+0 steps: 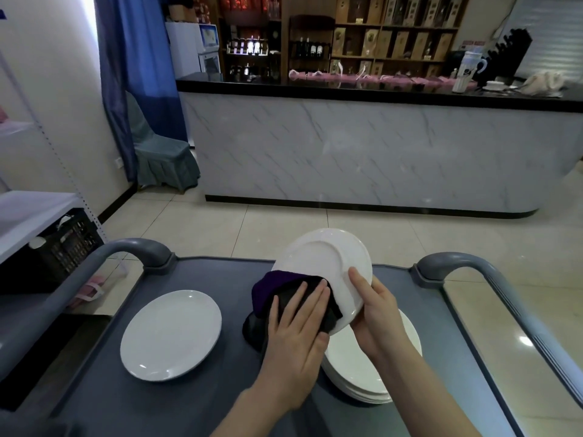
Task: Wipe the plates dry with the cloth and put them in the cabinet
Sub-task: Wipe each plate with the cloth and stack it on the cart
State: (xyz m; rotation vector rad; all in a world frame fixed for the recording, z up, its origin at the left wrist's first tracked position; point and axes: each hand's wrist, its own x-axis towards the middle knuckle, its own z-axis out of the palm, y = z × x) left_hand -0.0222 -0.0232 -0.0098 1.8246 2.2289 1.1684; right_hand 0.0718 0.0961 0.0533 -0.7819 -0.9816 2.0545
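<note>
1. Head view: the right hand (375, 313) held a white plate (318, 257) tilted up above the cart (157, 405). Its grip was closed on the lower right rim, thumb on the near face and fingers hidden behind.
2. The left hand (296, 335) lay flat with straight fingers, pressing the dark cloth (277, 288) on the plate's lower left. The grip was wide, not curled round the cloth.
3. A stack (362, 367) of plates sat on the cart under the right hand. A lone plate (170, 334) lay well apart to the left.
4. Step, as judged: wiping the held plate, early to mid task. Could not tell which of the other plates were dry.
5. Next move likely calls for sweeping the cloth round the rim and turning the plate for its other face, with a firm rim hold. No cabinet could be picked out in view.
</note>
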